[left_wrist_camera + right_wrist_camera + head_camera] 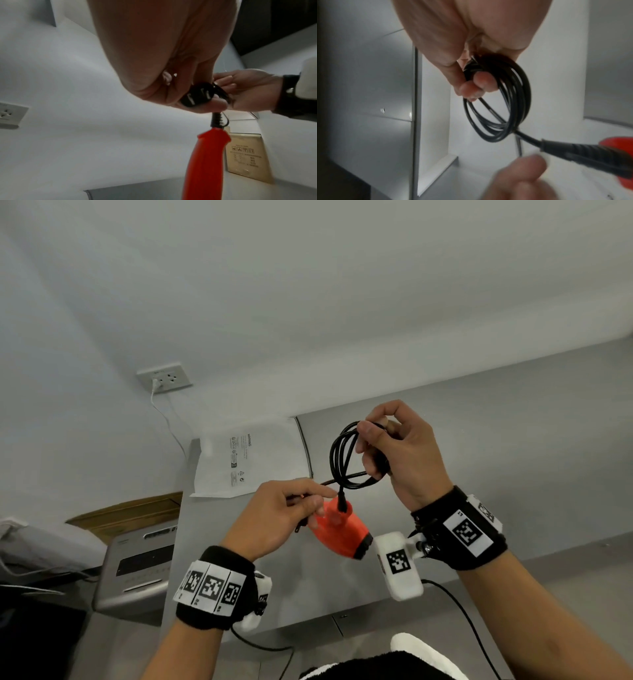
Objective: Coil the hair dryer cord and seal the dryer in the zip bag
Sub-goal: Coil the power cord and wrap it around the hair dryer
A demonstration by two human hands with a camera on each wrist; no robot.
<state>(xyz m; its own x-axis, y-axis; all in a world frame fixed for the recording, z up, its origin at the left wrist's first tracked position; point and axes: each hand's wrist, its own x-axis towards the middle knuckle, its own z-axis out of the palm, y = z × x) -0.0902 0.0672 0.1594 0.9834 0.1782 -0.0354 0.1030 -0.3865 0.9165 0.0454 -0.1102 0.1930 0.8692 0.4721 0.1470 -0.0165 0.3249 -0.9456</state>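
- Right hand [407,460] grips cord coil [522,97]; left hand [287,508] pinches plug [197,97].
- Red dryer [339,534] seems to dangle under hands; zip bag [253,457] lies far left.
- Risk: dryer's weight tugs loops loose.

Both forearms raised, hands close together. Right hand [400,453] higher, palm toward left, fingers and thumb curled round cord coil [525,92]. Left hand [291,508] lower, back up, thumb and fingertips pinching plug [193,97].
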